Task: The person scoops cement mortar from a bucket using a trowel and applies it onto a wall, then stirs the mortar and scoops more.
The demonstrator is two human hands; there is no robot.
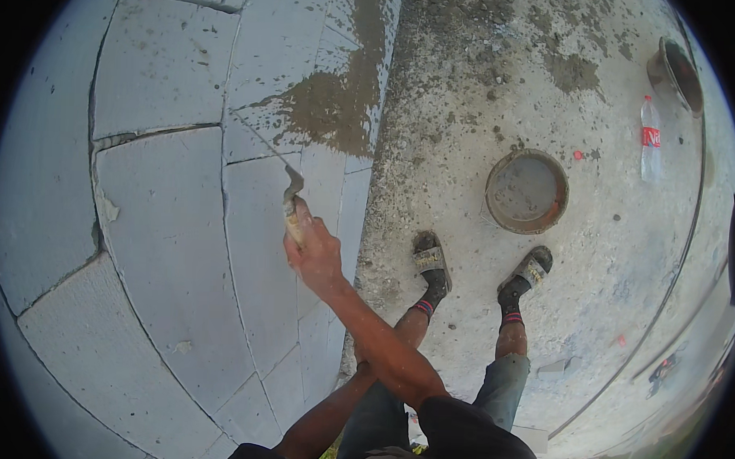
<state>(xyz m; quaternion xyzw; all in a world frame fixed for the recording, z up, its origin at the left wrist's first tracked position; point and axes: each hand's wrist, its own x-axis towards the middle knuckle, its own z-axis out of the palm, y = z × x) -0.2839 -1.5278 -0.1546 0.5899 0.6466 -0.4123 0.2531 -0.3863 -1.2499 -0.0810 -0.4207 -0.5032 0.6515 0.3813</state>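
trowel [294, 182] gripped in right fingers [304, 213]; left fingers hidden (behind forearm [378, 331]), state unclear

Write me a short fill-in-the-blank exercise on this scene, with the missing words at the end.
1. The trowel is gripped in the person's ____ hand.
2. The clear plastic bottle has a ____ cap.
3. In the picture, the bucket nearest the sandals stands to the ____ of the bottle.

Missing words: right; red; left.
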